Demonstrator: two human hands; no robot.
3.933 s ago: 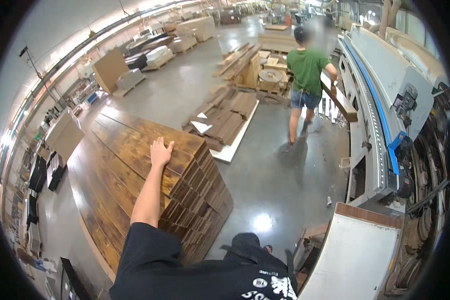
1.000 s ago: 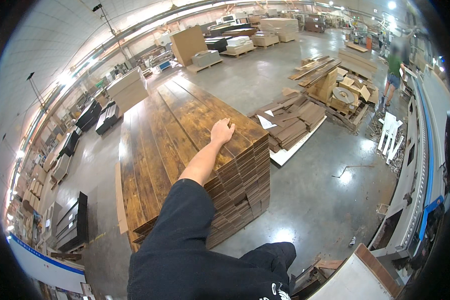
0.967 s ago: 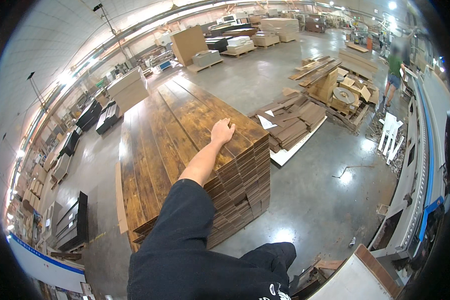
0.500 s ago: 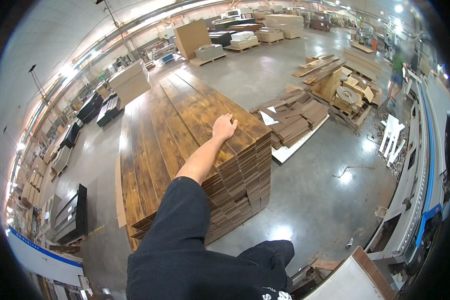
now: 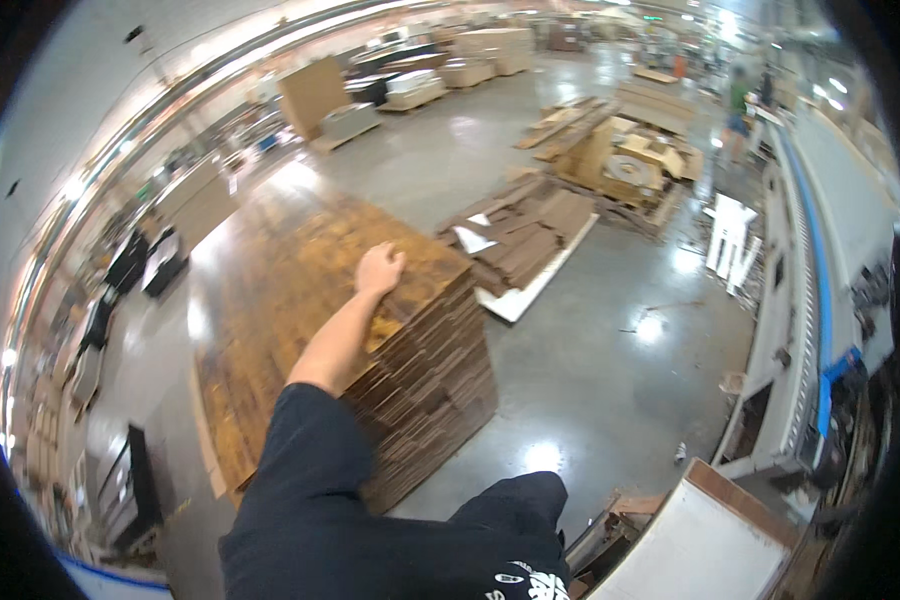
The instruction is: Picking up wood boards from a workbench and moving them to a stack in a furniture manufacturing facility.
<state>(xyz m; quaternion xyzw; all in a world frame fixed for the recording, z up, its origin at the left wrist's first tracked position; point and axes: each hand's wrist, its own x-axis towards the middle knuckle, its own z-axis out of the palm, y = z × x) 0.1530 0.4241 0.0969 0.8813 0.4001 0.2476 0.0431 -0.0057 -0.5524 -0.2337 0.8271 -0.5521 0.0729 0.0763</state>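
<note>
A large stack of brown wood planks (image 5: 270, 270) stands in front of me, its stained, grained top side by side in long boards and its layered ends facing me. My left arm, in a black short sleeve, reaches out over it. My left hand (image 5: 380, 268) is at the top boards near the stack's right corner, its fingers curled in; motion blur hides whether they grip anything. My right hand is out of sight; only a black cloth fold, perhaps its sleeve, shows at the lower right of my body.
Dark thin boards (image 5: 530, 225) lie on a white sheet right of the stack. Behind them is a pallet with a cardboard box (image 5: 630, 165). White strips (image 5: 730, 235) lie by a long machine (image 5: 800, 250). A person (image 5: 738, 110) stands far right. A white-topped surface (image 5: 690, 540) is close by.
The whole view has swung, so the stack and surroundings sit further left, with blur. My left hand keeps about the same place over the stack, its fingers still curled.
</note>
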